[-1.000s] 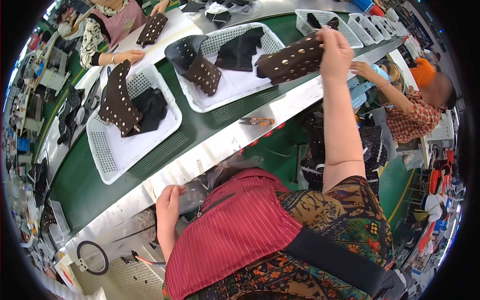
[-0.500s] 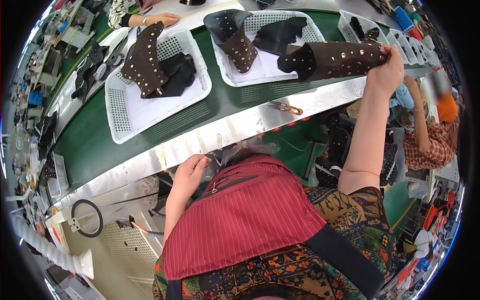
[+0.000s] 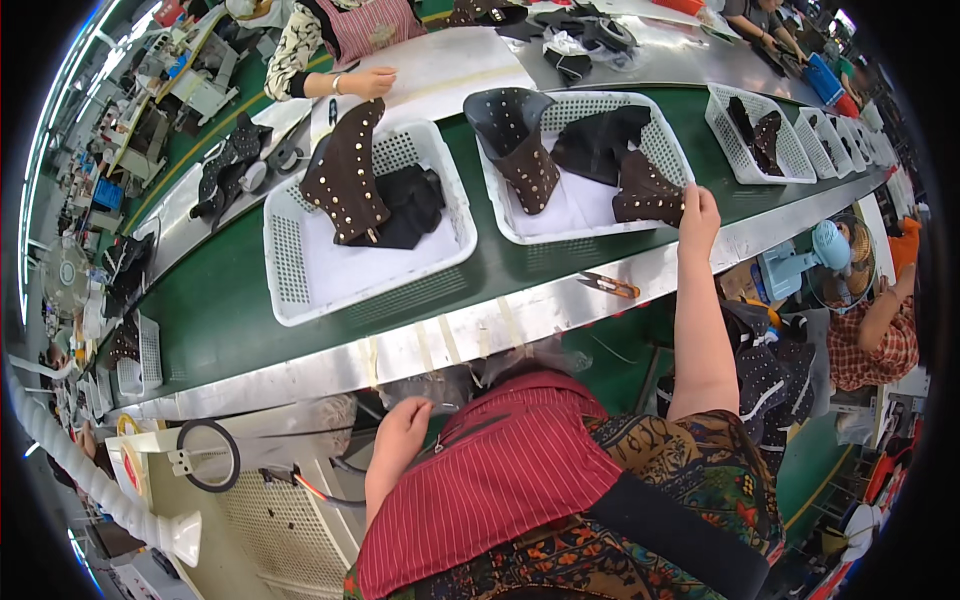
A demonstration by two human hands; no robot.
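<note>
At the right edge of the middle white basket (image 3: 590,236), my right hand (image 3: 699,225) pinches the end of a brown studded boot upper (image 3: 643,190). Most of that upper lies inside the basket. Beside it are a tall brown studded boot upper (image 3: 525,165) and black leather pieces (image 3: 600,142). Low in front of my red striped apron (image 3: 490,480), my left hand (image 3: 402,432) has its fingers curled, and nothing shows in them. The left white basket (image 3: 375,298) carries another brown studded upper (image 3: 345,180) and black pieces (image 3: 410,207).
Thread snips (image 3: 610,286) lie on the metal edge (image 3: 470,335) of the green conveyor (image 3: 230,300). More white baskets (image 3: 750,170) line the belt to the right. Across it rests a co-worker's hand (image 3: 368,80). A light blue fan (image 3: 800,262) stands at right.
My right hand has moved left and down, lowering the brown upper from above the belt into the middle basket. My view has shifted, so the baskets sit lower. My left hand remains curled.
</note>
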